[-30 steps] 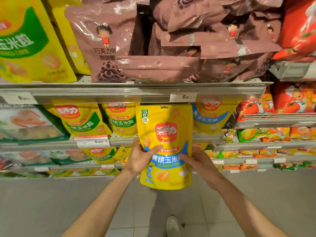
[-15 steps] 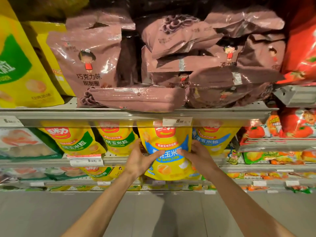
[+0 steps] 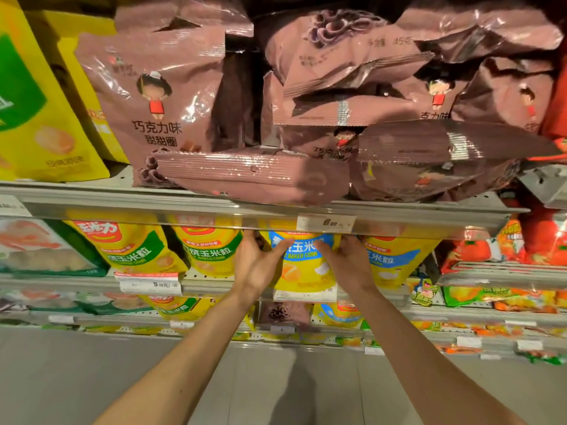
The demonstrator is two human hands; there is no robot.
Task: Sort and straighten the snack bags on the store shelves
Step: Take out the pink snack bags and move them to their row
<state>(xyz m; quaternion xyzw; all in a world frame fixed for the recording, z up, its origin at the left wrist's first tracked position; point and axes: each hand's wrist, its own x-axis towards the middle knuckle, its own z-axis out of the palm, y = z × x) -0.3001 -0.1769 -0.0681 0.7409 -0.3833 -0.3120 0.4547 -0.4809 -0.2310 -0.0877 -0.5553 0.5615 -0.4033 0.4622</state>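
A yellow baked-corn bag with a blue band (image 3: 302, 268) stands on the middle shelf (image 3: 214, 285), its top hidden under the shelf above. My left hand (image 3: 256, 263) grips its left edge, thumb across the front. My right hand (image 3: 346, 262) grips its right edge the same way. Yellow corn bags with green bands (image 3: 138, 250) stand to its left, and another blue-banded one (image 3: 395, 259) to its right.
The upper shelf (image 3: 184, 207) carries a jumble of brown chocolate-ring bags (image 3: 352, 102), one lying flat (image 3: 251, 176) over the edge. Big yellow bags (image 3: 46, 118) stand far left, red-orange tomato bags (image 3: 537, 240) at right. Lower shelves (image 3: 460, 317) hold more snacks; grey floor lies below.
Both hands have carried the blue-banded corn bag up and inward, from out in front of the shelves into the row on the middle shelf. My view has tilted upward.
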